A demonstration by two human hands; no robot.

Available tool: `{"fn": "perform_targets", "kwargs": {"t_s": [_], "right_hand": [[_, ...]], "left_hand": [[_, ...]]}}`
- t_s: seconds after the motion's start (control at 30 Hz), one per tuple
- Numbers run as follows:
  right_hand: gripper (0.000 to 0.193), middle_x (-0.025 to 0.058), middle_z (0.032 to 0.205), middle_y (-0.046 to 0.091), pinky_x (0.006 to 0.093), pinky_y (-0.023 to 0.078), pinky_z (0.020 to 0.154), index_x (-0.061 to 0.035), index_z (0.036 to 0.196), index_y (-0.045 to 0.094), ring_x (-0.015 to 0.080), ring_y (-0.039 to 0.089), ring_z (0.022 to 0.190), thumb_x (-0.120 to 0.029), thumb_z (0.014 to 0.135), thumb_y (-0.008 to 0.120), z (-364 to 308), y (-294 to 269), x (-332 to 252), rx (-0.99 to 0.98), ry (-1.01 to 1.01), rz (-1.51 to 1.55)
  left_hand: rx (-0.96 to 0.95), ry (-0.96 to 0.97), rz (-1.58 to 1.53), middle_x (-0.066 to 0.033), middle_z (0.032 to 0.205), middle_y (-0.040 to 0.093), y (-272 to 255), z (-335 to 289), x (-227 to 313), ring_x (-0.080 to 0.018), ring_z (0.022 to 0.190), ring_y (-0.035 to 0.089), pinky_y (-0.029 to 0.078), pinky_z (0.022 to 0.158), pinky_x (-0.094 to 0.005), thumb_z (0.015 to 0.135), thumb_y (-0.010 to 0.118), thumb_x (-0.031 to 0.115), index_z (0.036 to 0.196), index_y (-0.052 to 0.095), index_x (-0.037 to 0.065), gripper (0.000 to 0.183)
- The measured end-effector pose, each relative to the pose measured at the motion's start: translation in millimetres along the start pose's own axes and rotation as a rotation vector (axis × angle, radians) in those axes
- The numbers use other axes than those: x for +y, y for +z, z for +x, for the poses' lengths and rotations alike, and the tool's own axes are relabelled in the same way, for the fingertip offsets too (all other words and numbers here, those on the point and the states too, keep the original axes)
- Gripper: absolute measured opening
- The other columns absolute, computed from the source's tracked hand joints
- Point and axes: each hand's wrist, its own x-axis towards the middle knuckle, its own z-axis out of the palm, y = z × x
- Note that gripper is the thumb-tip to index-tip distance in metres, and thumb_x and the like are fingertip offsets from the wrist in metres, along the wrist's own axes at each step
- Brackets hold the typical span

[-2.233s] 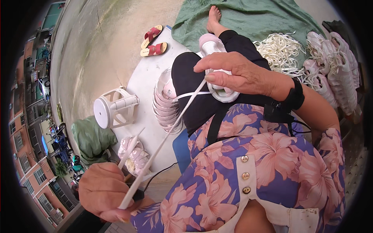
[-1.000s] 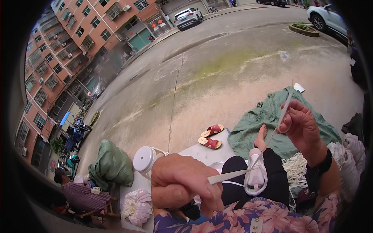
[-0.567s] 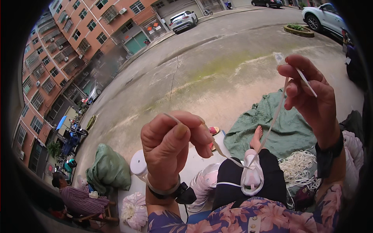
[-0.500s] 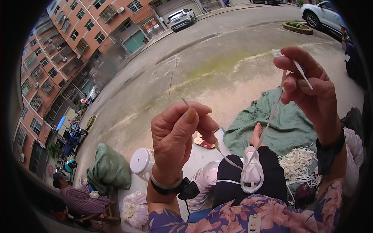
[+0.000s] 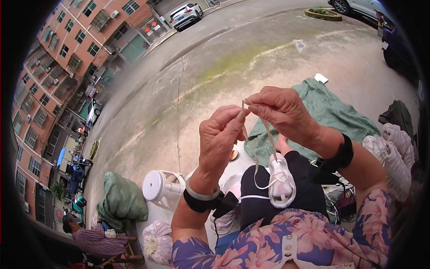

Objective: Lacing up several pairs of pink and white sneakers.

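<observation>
A pale pink and white sneaker rests on my lap, toe end toward me, across my dark trousers. From it a thin whitish shoelace rises in two strands to my hands, held up in front of me. My left hand pinches one strand between thumb and forefinger, a short end sticking up above the fingertips. Close beside it, my right hand pinches the other strand, its fingertips almost meeting the left ones. A white band lies across my thigh beside the shoe.
Green sheeting spreads on the ground ahead. A white stool and a stuffed green sack stand at left, near a seated person. Wrapped pinkish bundles lie at right, and loose white laces near my leg.
My right hand has come down and left from high on the right, bringing its lace strand to my left hand. The hands, far apart before, are now nearly touching. The view has shifted somewhat.
</observation>
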Motion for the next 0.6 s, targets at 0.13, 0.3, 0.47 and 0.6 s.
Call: {"fn": "perform_targets", "kwargs": {"t_s": [0.13,0.3,0.47,0.6], "right_hand": [[0.016,0.0049,0.074,0.061,0.0235,0.046,0.063,0.0028,0.093,0.064,0.0104,0.056,0.070,-0.009,0.084,0.059,-10,11,11,-0.005,0.149,0.300],[0.017,0.0012,0.082,0.057,0.0210,0.041,0.063,-0.0018,0.096,0.065,0.0073,0.052,0.073,-0.014,0.089,0.055,-17,20,23,-0.062,0.195,0.434],[0.018,0.0011,0.084,0.056,0.0215,0.038,0.061,-0.0031,0.095,0.066,0.0069,0.050,0.072,-0.017,0.088,0.057,-19,24,27,-0.055,0.224,0.465],[0.021,0.0013,0.083,0.056,0.0215,0.036,0.060,-0.0021,0.095,0.066,0.0077,0.048,0.068,-0.019,0.086,0.060,-20,27,24,-0.084,0.384,0.596]], "left_hand": [[0.012,-0.109,-0.140,-0.0047,0.066,0.060,-1,-3,-9,-0.0057,0.049,0.050,0.039,0.045,-0.0182,0.086,0.060,0.014,0.089,0.065,-0.001,0.016],[-0.028,-0.244,-0.347,-0.0076,0.070,0.062,-8,-6,-20,-0.0078,0.049,0.052,0.041,0.045,-0.0182,0.086,0.060,0.015,0.087,0.064,0.000,0.015],[-0.010,-0.350,-0.495,-0.0083,0.071,0.062,-8,-10,-27,-0.0087,0.048,0.052,0.041,0.045,-0.0181,0.086,0.059,0.015,0.087,0.062,0.000,0.015],[-0.003,-0.360,-0.472,-0.0098,0.073,0.063,-13,-15,-29,-0.0090,0.049,0.052,0.042,0.046,-0.0186,0.086,0.058,0.015,0.087,0.061,0.000,0.016]]}}
